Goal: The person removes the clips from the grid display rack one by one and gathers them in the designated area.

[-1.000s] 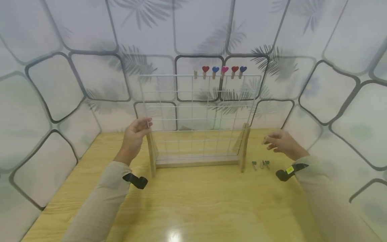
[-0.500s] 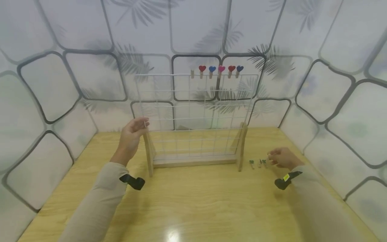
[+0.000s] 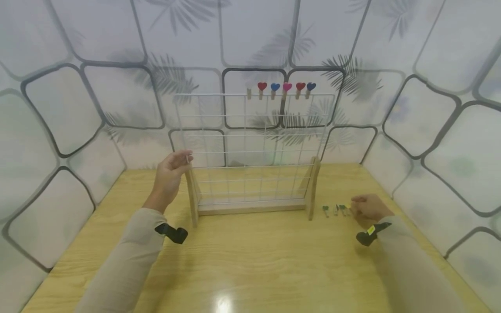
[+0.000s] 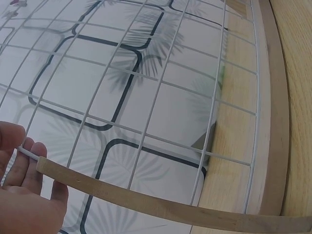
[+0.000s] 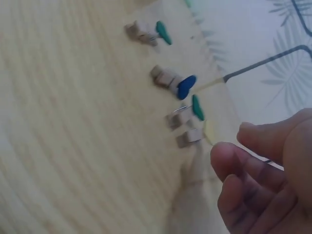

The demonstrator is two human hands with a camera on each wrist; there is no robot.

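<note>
My left hand (image 3: 168, 176) grips the left side wire of a white wire grid rack (image 3: 254, 165), just above its wooden foot. In the left wrist view the thumb and fingers (image 4: 14, 139) lie on either side of that wire. Beside the small clothespins on the table, my right hand (image 3: 369, 206) has loosely bent fingers with nothing between them. The nearest clothespin has a pale yellow top (image 5: 208, 131). Next to it lie a clothespin with a green heart (image 5: 197, 107), one with a blue heart (image 5: 186, 87) and another green one (image 5: 164, 32).
Several heart clothespins (image 3: 275, 88) are clipped along the right half of the rack's top wire. The leftmost clothespin (image 3: 248, 92) there has a pale top. The rack stands on a wooden base (image 3: 252, 208) on the wooden table (image 3: 250, 261), with patterned walls (image 3: 188, 43) behind and beside.
My right hand has come down to the table and let go of the yellow clothespin it held, which now lies beside the others. My left hand stays on the rack.
</note>
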